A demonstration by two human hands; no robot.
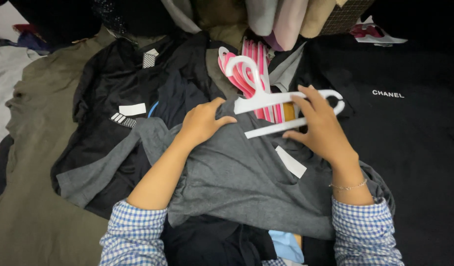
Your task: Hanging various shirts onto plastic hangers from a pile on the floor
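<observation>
My left hand (203, 121) pinches the grey shirt's (246, 182) collar; my right hand (319, 125) grips the white hanger (266, 101) resting just above it. Hanger looks only partly inside the neck, I think, so shoulders aren't seated; pink hangers (246, 69) wait behind.

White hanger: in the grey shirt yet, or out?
Partly in: white hanger has one end under the grey shirt collar; hook and right side exposed.
</observation>
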